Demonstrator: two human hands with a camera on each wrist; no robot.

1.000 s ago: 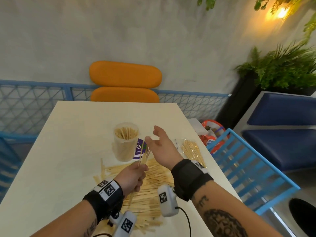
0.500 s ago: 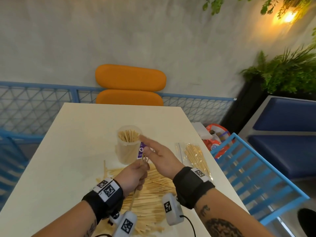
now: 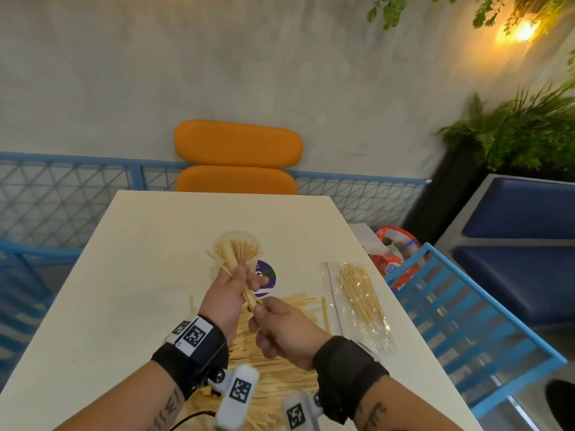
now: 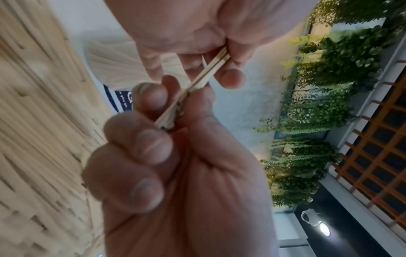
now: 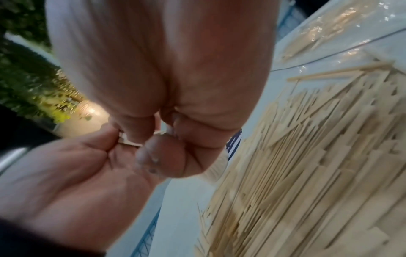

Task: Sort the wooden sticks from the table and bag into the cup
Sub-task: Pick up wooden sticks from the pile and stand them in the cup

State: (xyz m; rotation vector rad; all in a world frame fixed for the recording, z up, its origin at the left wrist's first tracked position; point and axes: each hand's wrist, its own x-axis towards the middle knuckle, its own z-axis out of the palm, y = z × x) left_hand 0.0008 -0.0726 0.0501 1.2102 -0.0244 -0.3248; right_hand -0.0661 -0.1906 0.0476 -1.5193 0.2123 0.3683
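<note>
Warm lamp [image 3: 524, 31] glows upper right of head view, flaring on the wall [image 3: 217, 57]; elsewhere even, soft light. Edges bowed by wide lens. Both wrist views motion-blurred; plastic bag [image 5: 342, 26] shows glare.

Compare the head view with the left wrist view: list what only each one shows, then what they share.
Head only: the clear bag of sticks beside the loose pile and the orange chair.
Left wrist only: the left hand's fingers curled round the bundle of sticks from the palm side.
Both: the right hand at the bundle, the cup and the loose pile.
</note>
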